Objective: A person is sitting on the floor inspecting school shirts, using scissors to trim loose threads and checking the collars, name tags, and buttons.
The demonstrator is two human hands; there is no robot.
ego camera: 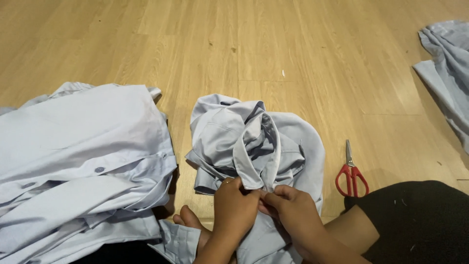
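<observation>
A crumpled pale blue shirt (254, 142) lies on the wooden floor (293, 54) at the centre of the head view, its collar band standing up in a loop and running down to the 6 o'clock edge of the heap. Both hands meet at that lower end of the collar. The left hand (234, 205) pinches the fabric between thumb and fingers, closed narrow on the cloth, a ring showing on 1 finger. The right hand (293, 208) touches it from the 3 o'clock side, its fingertips also pressed tight on the same fold, so the 2 hands grip the shirt just beside each other.

At 9 o'clock from the shirt, a pile of similar pale blue shirts (83, 166) lies stacked, with dark buttons showing on a placket. At 3 o'clock, near the shirt but apart from it, red-handled scissors (351, 173) lie closed on the floor, blades pointing to 12 o'clock. A knee in black cloth (415, 220) sits at 4 o'clock. Another pale blue garment (447, 68) lies well apart at 2 o'clock.
</observation>
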